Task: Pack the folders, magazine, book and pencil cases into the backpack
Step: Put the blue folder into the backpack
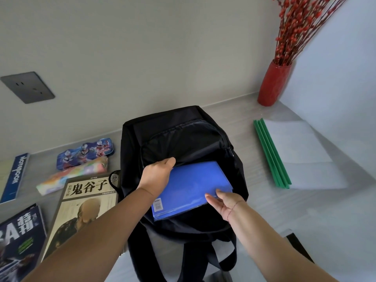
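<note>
A black backpack lies open on the grey desk. A blue folder is partly inside its mouth. My left hand grips the upper lip of the opening beside the folder's top left corner. My right hand holds the folder's lower right edge with fingers extended. Left of the bag lie a book with a portrait cover, a dark magazine, a blue cartoon pencil case and a pastel soft pencil case. Clear folders with green spines lie on the right.
A blue notebook lies at the far left edge. A red vase with red berry branches stands in the back right corner. A wall socket sits on the back wall. The backpack straps hang over the desk's front edge.
</note>
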The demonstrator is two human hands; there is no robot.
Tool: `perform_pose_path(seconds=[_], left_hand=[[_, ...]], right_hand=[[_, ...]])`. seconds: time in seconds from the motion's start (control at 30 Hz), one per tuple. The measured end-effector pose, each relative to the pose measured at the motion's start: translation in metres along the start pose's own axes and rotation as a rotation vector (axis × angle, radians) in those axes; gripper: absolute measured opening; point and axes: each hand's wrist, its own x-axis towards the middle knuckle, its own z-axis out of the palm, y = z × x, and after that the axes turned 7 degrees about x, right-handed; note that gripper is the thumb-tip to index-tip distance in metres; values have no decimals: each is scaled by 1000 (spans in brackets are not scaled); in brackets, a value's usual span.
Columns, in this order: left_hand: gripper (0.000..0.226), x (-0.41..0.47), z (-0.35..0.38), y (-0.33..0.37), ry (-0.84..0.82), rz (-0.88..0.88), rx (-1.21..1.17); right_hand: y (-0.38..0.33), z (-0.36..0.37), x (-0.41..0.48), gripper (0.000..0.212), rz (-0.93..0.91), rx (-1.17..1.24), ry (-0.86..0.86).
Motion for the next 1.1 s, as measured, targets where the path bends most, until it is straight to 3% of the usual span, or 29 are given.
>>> perform_pose_path(seconds=[0.13,0.3,0.43,0.5,0.63,0.7,0.8,1.1], left_hand=[[26,2,-3,-1,48,32,12],[13,6,11,-1,-125,-144,55],[39,11,12,20,-187,-180,38],[58,19,6,43,-222,-162,-7],[73,53,-5,105,-176,-62,-159],[74,77,-7,136,-147,-25,-237],[74,107,-1,172,-152,24,-240],[73,189,53,265,-360,-13,-379]], right_hand=[[-3,9,6,37,-29,-39,0],[-14,17,2,5,-53,-94,-83],[-40,7,-11,9,-20,-499,-144],[-61,1,-15,5,-116,-796,-118],[-111,-4,-5,17,-643,-1080,-55],[-137,-8,3,48,-807,-1165,-6],[-171,-18,16,64,-846,-1249,103],[-280,-91,62,65,-704,-1364,410]])
